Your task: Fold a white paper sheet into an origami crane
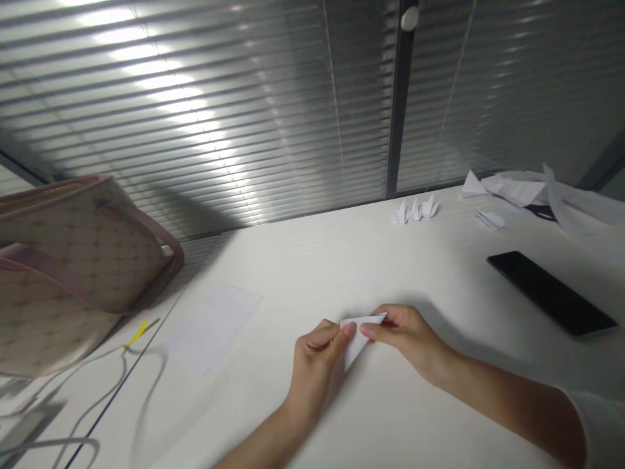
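Note:
A small folded piece of white paper (355, 350), roughly triangular with its point downward, is held between both hands just above the table. My left hand (317, 358) pinches its left edge, thumb on the near face. On the right side, my right hand (409, 335) grips the paper's upper corner between thumb and fingers. The two thumb tips lie close together on the paper. Fingers behind the paper are partly hidden.
Several small folded paper figures (415, 210) stand at the back. Folded paper (489, 219), loose paper strips (517, 189) and a black phone (551, 292) lie right. A flat paper sheet (215, 326), grey cables (105, 391) and a patterned bag (78, 260) are left. Blinds (283, 98) rise behind.

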`<state>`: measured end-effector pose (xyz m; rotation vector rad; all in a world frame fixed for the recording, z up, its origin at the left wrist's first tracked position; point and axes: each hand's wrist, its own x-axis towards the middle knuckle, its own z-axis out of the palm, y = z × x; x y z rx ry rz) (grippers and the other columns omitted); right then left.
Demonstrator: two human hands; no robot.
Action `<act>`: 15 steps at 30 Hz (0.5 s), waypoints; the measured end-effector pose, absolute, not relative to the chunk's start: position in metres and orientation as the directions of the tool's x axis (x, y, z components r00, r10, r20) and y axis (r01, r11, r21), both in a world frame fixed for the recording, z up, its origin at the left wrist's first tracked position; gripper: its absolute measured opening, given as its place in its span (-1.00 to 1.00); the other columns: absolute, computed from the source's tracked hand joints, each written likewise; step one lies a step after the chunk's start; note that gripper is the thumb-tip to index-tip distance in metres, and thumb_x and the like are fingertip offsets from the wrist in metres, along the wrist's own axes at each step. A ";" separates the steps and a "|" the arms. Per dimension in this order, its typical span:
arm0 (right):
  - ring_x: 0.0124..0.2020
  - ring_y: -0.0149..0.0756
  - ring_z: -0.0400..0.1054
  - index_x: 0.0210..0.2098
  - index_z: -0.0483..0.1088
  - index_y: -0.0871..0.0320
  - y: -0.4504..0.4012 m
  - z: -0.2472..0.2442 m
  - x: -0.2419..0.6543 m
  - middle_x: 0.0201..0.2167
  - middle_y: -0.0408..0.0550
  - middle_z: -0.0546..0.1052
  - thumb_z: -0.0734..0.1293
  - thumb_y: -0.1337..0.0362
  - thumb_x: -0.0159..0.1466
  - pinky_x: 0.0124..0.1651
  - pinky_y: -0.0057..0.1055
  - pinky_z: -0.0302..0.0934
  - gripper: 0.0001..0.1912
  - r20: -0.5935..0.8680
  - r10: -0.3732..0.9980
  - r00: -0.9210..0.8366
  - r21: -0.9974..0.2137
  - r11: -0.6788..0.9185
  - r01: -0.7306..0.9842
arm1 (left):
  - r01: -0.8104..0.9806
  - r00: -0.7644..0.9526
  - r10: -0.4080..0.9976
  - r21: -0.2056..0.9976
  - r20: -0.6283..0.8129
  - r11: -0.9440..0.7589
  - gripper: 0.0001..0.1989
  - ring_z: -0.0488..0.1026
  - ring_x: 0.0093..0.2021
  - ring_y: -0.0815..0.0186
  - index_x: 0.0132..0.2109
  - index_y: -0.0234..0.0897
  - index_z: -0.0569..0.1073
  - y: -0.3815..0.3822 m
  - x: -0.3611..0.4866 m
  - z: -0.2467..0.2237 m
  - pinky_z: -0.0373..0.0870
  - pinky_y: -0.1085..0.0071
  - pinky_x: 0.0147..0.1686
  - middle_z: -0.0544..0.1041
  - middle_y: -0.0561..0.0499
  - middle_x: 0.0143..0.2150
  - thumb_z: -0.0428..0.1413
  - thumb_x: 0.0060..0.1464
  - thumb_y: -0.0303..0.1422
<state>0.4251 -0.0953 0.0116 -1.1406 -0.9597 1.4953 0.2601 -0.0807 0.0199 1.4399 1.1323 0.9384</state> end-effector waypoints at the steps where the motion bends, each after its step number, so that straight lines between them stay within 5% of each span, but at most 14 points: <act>1: -0.52 -0.44 0.31 -0.49 0.43 0.19 -0.095 0.013 0.427 -0.57 -0.20 0.49 0.48 0.11 0.00 -0.39 -0.45 0.19 -0.72 -0.189 0.979 -0.076 -0.953 -0.201 -0.226 | 0.167 0.264 0.964 0.986 -0.028 -0.017 -0.67 0.15 -0.44 0.37 -0.50 -0.28 0.56 -0.079 0.260 0.021 0.12 0.45 -0.45 0.23 0.08 -0.54 0.14 0.08 -0.15; 8: -0.57 -0.46 0.26 -0.57 0.46 0.23 -0.093 0.018 0.438 -0.63 -0.20 0.46 0.54 0.22 -0.10 -0.48 -0.48 0.10 -0.76 -0.165 0.977 -0.132 -0.971 -0.185 -0.154 | 0.269 0.373 0.921 0.963 -0.118 0.014 -0.66 0.25 -0.47 0.36 -0.55 -0.32 0.54 -0.074 0.257 0.028 0.15 0.44 -0.45 0.40 0.02 -0.54 0.22 -0.03 -0.13; 15: -0.46 -0.35 0.36 -0.55 0.49 0.19 -0.089 0.016 0.440 -0.57 -0.14 0.51 0.47 0.06 0.01 -0.29 -0.39 0.21 -0.70 -0.170 0.980 -0.102 -0.965 -0.187 -0.186 | 0.300 0.327 0.942 0.954 -0.079 -0.024 -0.68 0.20 -0.47 0.36 -0.54 -0.29 0.57 -0.076 0.256 0.032 0.12 0.44 -0.47 0.34 0.04 -0.55 0.18 0.04 -0.17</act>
